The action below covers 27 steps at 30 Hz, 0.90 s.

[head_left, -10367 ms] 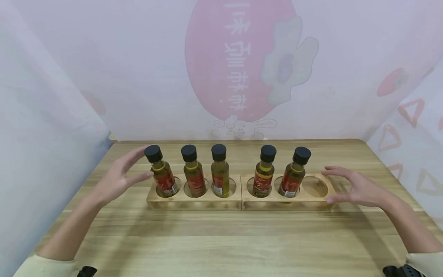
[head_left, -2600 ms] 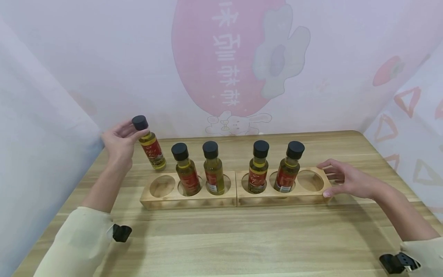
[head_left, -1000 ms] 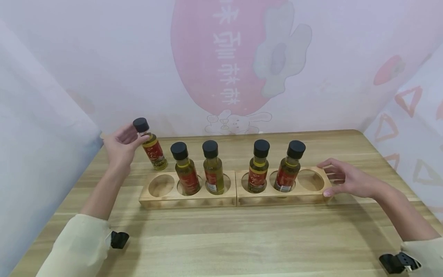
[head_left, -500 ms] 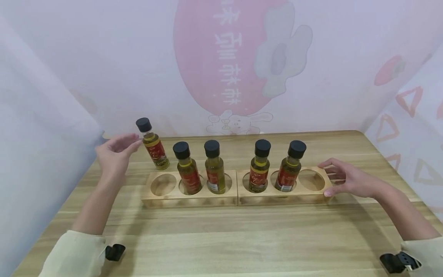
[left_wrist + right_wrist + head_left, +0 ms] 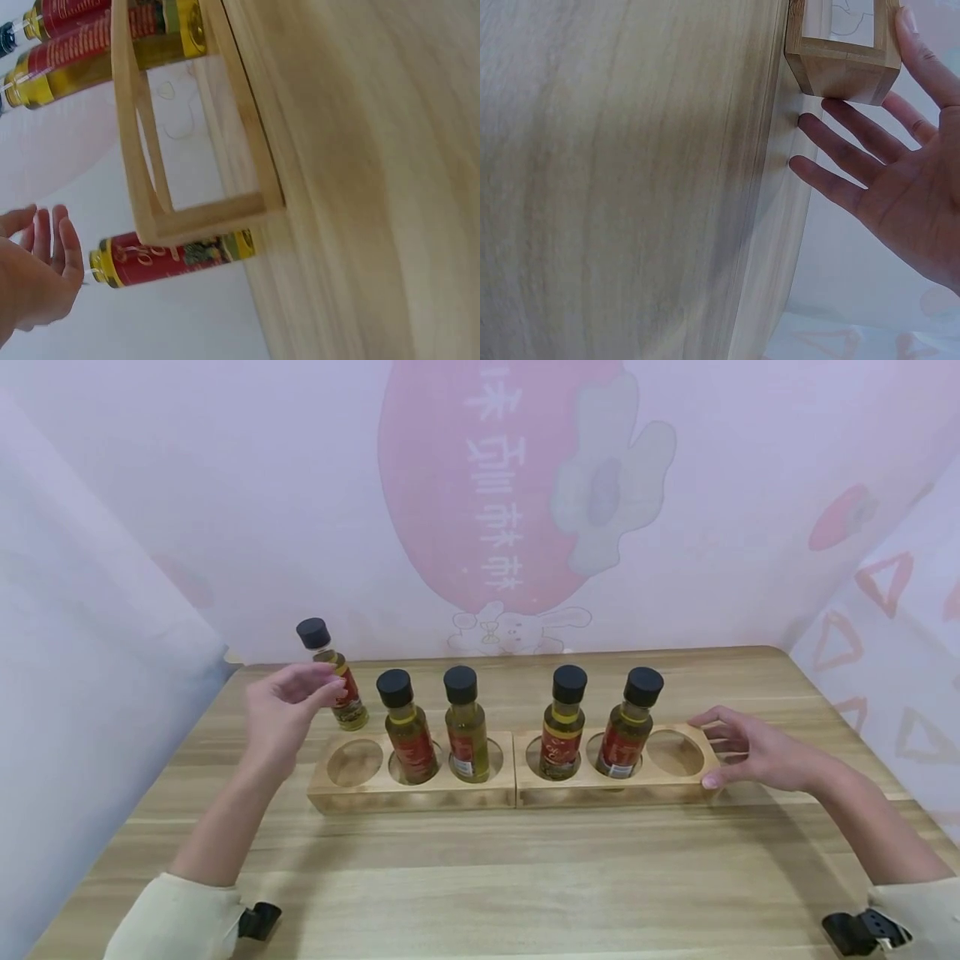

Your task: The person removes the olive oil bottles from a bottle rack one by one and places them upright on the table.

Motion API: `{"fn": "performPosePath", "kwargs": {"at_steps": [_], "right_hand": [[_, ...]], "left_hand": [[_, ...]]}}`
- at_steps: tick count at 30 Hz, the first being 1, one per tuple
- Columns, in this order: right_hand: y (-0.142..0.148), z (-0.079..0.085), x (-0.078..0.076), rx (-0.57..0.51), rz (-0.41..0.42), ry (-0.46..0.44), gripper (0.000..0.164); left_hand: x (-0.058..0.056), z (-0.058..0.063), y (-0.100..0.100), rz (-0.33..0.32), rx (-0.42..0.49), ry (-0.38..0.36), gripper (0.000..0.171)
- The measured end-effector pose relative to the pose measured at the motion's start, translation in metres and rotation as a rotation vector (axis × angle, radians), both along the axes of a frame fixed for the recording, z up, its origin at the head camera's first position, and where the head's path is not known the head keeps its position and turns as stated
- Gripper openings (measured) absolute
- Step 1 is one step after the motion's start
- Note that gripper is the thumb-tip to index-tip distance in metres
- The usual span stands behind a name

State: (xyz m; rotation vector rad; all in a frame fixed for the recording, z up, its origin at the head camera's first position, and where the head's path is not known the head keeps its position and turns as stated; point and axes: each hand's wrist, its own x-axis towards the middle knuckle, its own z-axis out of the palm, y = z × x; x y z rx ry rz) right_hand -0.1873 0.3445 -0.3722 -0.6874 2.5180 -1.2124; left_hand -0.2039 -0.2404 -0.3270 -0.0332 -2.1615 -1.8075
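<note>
Two wooden bottle racks, a left one (image 5: 412, 800) and a right one (image 5: 630, 795), stand end to end. Behind the left rack's leftmost hole an olive oil bottle (image 5: 351, 717) with a black cap stands upright on the table. My left hand (image 5: 281, 714) hovers in front of it, fingers loosely bent and holding nothing; the left wrist view shows a gap between the hand (image 5: 37, 277) and the bottle (image 5: 142, 259). At the other end, my right hand (image 5: 761, 752) holds the right rack's end between thumb and index finger, its other fingers spread in the right wrist view.
The left rack carries two bottles, a middle one (image 5: 412, 747) and a right one (image 5: 467, 739). Two more bottles, one (image 5: 562, 739) beside another (image 5: 626, 739), stand in the right rack. A printed curtain (image 5: 300, 510) hangs behind the wooden table (image 5: 525, 877).
My left hand has let go of the olive oil bottle, which now stands behind the rack, and has swung right in front of it. The right hand has stayed at the rack's end.
</note>
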Motion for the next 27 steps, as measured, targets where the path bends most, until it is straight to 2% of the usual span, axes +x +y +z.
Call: {"fn": "performPosePath", "kwargs": {"at_steps": [4,9,13,24,27], "right_hand": [[0.000,0.000,0.001,-0.006,0.000,-0.007,0.071],[0.000,0.000,0.001,0.000,-0.011,-0.011,0.071],[0.000,-0.001,0.000,0.002,-0.001,-0.005,0.071],[0.000,0.000,-0.001,-0.003,0.002,-0.003,0.070],[0.001,0.000,-0.001,-0.004,0.001,-0.004,0.070]], "left_hand": [[0.002,0.002,0.008,-0.118,-0.050,0.039,0.018],[0.002,0.002,0.018,-0.244,0.065,0.090,0.010],[0.003,0.002,0.023,-0.303,0.110,0.110,0.015],[0.010,0.004,0.038,-0.436,0.054,0.138,0.038],[0.011,0.002,0.041,-0.483,0.062,0.157,0.044]]}}
